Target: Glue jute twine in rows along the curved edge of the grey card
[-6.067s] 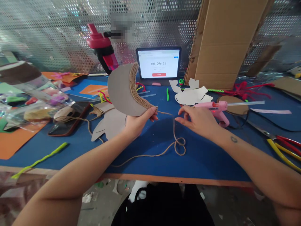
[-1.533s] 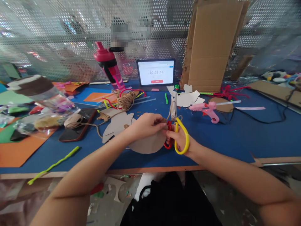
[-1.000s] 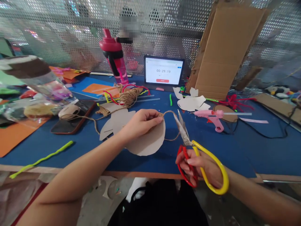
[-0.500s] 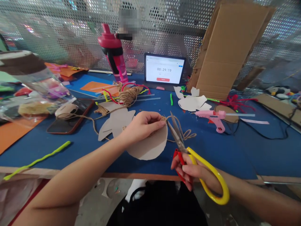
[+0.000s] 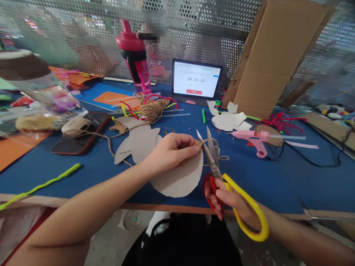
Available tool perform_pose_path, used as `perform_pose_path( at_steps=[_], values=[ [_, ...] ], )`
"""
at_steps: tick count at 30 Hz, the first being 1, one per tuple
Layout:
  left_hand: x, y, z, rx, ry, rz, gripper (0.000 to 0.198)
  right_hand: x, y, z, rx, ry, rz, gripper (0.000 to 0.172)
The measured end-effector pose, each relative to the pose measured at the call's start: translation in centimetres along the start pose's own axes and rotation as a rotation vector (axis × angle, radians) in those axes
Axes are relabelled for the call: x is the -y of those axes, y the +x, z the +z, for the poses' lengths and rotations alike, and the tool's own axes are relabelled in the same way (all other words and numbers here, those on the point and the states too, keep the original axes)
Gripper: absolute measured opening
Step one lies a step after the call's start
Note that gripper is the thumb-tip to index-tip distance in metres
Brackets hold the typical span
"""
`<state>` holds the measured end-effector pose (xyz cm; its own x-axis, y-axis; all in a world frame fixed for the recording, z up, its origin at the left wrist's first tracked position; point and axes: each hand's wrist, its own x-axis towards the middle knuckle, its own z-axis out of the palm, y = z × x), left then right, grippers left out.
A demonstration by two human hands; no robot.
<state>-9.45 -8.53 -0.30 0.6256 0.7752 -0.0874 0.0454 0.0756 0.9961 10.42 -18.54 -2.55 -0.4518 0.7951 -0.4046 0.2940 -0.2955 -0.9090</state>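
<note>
My left hand grips a round grey cardboard disc that has rows of brown twine along its upper part. Thumb and fingers pinch the disc's upper right edge, and the palm covers some of the twine. In my right hand is a pair of scissors with one red and one yellow handle. Their blades are parted and point up and away, right beside the disc's edge. A loose twine end runs from the disc across the blades and loops behind them; whether it lies between the blades I cannot tell exactly.
Behind my hands lie a twine ball and grey cardboard cutouts. A pink glue gun and white cutouts are to the right. Farther back stand a tablet, a pink bottle and a tall cardboard piece. A phone lies left.
The scissor blades have opened wider and now stand around the area of the loose twine near the disc. The left hand and disc have shifted slightly right in view.
</note>
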Motion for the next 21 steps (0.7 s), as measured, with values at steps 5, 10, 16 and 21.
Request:
perform_pose_path(
  at_steps=[5, 10, 16, 21],
  values=[
    [-0.2, -0.3, 0.2, -0.063, 0.065, 0.022, 0.028, 0.2, -0.1, 0.0, -0.058, -0.181, -0.058, 0.039],
    [-0.3, -0.5, 0.0, -0.086, 0.174, 0.086, 0.030, 0.9, -0.7, 0.0, -0.170, -0.444, -0.110, 0.040],
    [-0.3, -0.6, 0.0, -0.078, 0.209, 0.078, 0.031, -0.4, -1.1, -0.1, -0.212, -0.411, -0.009, 0.041],
    [-0.4, -0.7, 0.0, -0.083, 0.272, 0.117, 0.032, -1.4, -1.0, -0.1, -0.244, -0.323, 0.023, 0.042]
  ],
)
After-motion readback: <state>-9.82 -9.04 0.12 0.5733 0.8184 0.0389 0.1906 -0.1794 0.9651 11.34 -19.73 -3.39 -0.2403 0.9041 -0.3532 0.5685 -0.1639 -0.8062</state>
